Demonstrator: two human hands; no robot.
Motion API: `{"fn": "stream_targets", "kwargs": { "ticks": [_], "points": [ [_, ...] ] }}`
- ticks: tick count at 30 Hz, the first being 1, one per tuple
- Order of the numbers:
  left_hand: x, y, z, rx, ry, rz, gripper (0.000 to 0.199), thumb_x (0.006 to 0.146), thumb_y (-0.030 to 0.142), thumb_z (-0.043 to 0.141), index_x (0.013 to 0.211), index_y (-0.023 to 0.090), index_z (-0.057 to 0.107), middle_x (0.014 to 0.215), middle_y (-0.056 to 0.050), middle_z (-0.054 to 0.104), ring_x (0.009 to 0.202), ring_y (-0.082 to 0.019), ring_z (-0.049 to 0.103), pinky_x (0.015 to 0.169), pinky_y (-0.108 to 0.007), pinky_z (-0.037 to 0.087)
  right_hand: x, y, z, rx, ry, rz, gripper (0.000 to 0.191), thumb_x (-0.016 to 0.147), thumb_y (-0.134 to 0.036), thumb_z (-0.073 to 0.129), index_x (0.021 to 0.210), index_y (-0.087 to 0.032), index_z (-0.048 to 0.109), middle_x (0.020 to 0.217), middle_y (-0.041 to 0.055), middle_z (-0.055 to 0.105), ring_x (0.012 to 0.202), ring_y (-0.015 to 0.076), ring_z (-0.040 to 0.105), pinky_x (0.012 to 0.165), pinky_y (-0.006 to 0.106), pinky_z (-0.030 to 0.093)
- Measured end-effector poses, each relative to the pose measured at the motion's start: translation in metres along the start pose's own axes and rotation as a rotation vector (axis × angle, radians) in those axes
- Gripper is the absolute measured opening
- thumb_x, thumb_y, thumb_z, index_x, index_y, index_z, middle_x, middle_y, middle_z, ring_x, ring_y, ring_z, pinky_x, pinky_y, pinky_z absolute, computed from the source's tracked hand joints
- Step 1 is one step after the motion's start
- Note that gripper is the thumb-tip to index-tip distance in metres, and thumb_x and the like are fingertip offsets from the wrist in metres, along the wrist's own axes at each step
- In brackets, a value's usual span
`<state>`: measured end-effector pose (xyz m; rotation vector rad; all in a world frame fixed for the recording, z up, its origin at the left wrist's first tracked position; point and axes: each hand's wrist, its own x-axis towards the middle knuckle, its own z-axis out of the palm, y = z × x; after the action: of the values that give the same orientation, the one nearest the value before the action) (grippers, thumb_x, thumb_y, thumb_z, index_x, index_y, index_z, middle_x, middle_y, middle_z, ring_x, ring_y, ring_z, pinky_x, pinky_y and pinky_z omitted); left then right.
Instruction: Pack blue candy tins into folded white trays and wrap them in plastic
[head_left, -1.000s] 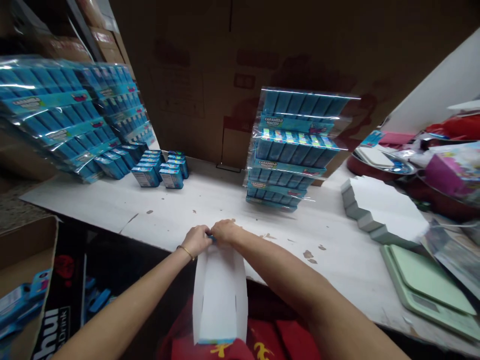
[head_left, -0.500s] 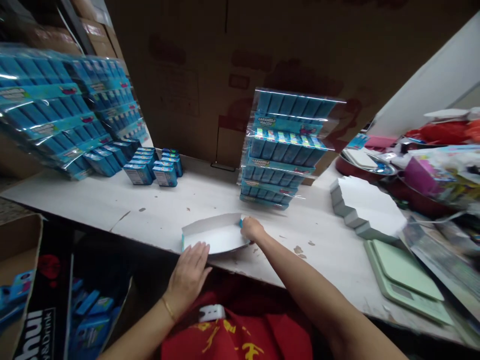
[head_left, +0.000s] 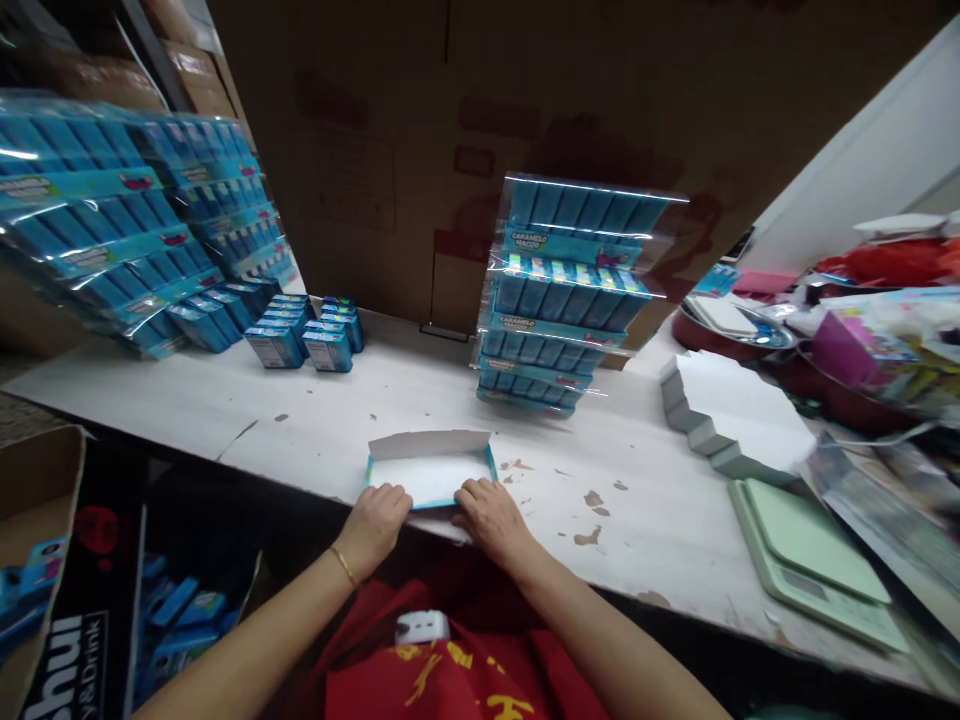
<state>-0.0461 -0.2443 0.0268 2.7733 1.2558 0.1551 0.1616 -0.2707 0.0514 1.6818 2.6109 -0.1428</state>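
Note:
A shallow open cardboard tray (head_left: 431,472), white inside with blue edges, lies at the front edge of the white table. My left hand (head_left: 384,508) is closed over its near left corner, fingers curled on the front wall. On the near right part of that same wall, my right hand (head_left: 489,512) grips with bent fingers. The tray's far wall stands up and leans a little outward. My thumbs are mostly hidden below the front wall.
Behind the tray stands a wrapped stack of blue boxes (head_left: 559,300). Small blue boxes (head_left: 296,335) sit in rows at left, beside larger wrapped stacks (head_left: 97,220). At right are folded white card blanks (head_left: 735,410) and a pale green scale (head_left: 817,560). An open carton (head_left: 45,480) stands below left.
My right hand has moved from the tray's right end to its front wall. My left hand has curled its fingers over the front wall. The tray now lies squarer to me.

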Motion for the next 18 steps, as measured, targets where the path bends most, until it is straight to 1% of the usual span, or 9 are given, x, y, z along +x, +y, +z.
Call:
{"fn": "stream_targets", "kwargs": {
  "ticks": [4, 8, 9, 11, 13, 14, 16, 17, 18],
  "points": [
    [0.01, -0.006, -0.003, -0.031, -0.058, 0.007, 0.018, 0.085, 0.023, 0.04, 0.075, 0.016, 0.053, 0.074, -0.005, 0.056, 0.075, -0.019, 0.051, 0.066, -0.031, 0.036, 0.007, 0.006, 0.009, 0.028, -0.03, 0.053, 0.012, 0.084, -0.027, 0.046, 0.086, -0.019, 0.054, 0.085, 0.0043, 0.058, 0.081, 0.0169, 0.051, 0.066, 0.027, 0.036],
    [0.01, -0.004, -0.006, -0.002, -0.099, 0.01, 0.017, 0.085, 0.022, 0.039, 0.077, 0.015, 0.053, 0.075, -0.006, 0.057, 0.075, -0.02, 0.051, 0.065, -0.032, 0.037, 0.013, 0.012, -0.009, 0.111, -0.086, 0.003, 0.02, 0.083, -0.034, 0.047, 0.083, -0.018, 0.058, 0.083, 0.0044, 0.059, 0.08, 0.0172, 0.053, 0.067, 0.027, 0.038],
    [0.008, -0.002, -0.008, 0.002, -0.106, 0.023, 0.017, 0.085, 0.024, 0.04, 0.078, 0.015, 0.053, 0.077, -0.006, 0.057, 0.075, -0.021, 0.051, 0.065, -0.032, 0.037, 0.017, 0.014, -0.016, 0.151, -0.054, -0.022, 0.022, 0.082, -0.037, 0.048, 0.086, -0.018, 0.059, 0.086, 0.0052, 0.059, 0.083, 0.0174, 0.053, 0.07, 0.027, 0.038],
    [0.006, -0.001, -0.015, -0.023, -0.085, 0.045, 0.02, 0.082, 0.033, 0.045, 0.083, 0.015, 0.055, 0.084, -0.007, 0.057, 0.08, -0.022, 0.051, 0.069, -0.034, 0.039, 0.03, 0.023, -0.031, 0.197, 0.101, -0.016, 0.033, 0.08, -0.043, 0.051, 0.101, -0.018, 0.056, 0.101, 0.0087, 0.056, 0.096, 0.0197, 0.049, 0.08, 0.03, 0.037],
    [0.011, -0.004, -0.024, -0.076, 0.023, 0.001, 0.03, 0.08, 0.042, 0.047, 0.095, 0.017, 0.055, 0.1, -0.009, 0.056, 0.093, -0.024, 0.049, 0.078, -0.037, 0.038, 0.045, 0.035, -0.041, 0.156, 0.197, 0.048, 0.047, 0.077, -0.041, 0.055, 0.116, -0.018, 0.047, 0.116, 0.0118, 0.05, 0.108, 0.0235, 0.042, 0.086, 0.035, 0.034],
    [0.016, -0.007, -0.03, -0.104, 0.1, -0.054, 0.035, 0.081, 0.043, 0.045, 0.103, 0.018, 0.053, 0.109, -0.01, 0.053, 0.1, -0.025, 0.046, 0.084, -0.038, 0.036, 0.052, 0.041, -0.043, 0.124, 0.175, 0.073, 0.045, 0.077, -0.036, 0.056, 0.117, -0.018, 0.046, 0.116, 0.0119, 0.051, 0.108, 0.0245, 0.043, 0.086, 0.036, 0.035],
    [0.031, -0.02, -0.039, -0.161, 0.23, -0.204, 0.039, 0.085, 0.04, 0.036, 0.115, 0.019, 0.049, 0.121, -0.009, 0.049, 0.111, -0.024, 0.041, 0.092, -0.04, 0.03, 0.06, 0.052, -0.04, 0.089, 0.038, 0.057, 0.028, 0.08, -0.024, 0.051, 0.107, -0.019, 0.055, 0.1, 0.0089, 0.06, 0.098, 0.0226, 0.051, 0.08, 0.034, 0.039],
    [0.04, -0.029, -0.043, -0.202, 0.234, -0.26, 0.04, 0.086, 0.039, 0.032, 0.117, 0.019, 0.048, 0.123, -0.009, 0.049, 0.113, -0.024, 0.04, 0.094, -0.039, 0.029, 0.06, 0.056, -0.036, 0.09, -0.025, 0.031, 0.023, 0.081, -0.019, 0.047, 0.101, -0.021, 0.058, 0.092, 0.0069, 0.063, 0.091, 0.0206, 0.055, 0.077, 0.031, 0.04],
    [0.049, -0.038, -0.045, -0.259, 0.182, -0.282, 0.041, 0.086, 0.039, 0.031, 0.116, 0.018, 0.049, 0.122, -0.009, 0.051, 0.112, -0.023, 0.042, 0.094, -0.038, 0.03, 0.058, 0.059, -0.031, 0.099, -0.056, -0.008, 0.024, 0.082, -0.016, 0.042, 0.099, -0.021, 0.059, 0.09, 0.0057, 0.064, 0.088, 0.0188, 0.056, 0.076, 0.029, 0.041]
  ]
}}
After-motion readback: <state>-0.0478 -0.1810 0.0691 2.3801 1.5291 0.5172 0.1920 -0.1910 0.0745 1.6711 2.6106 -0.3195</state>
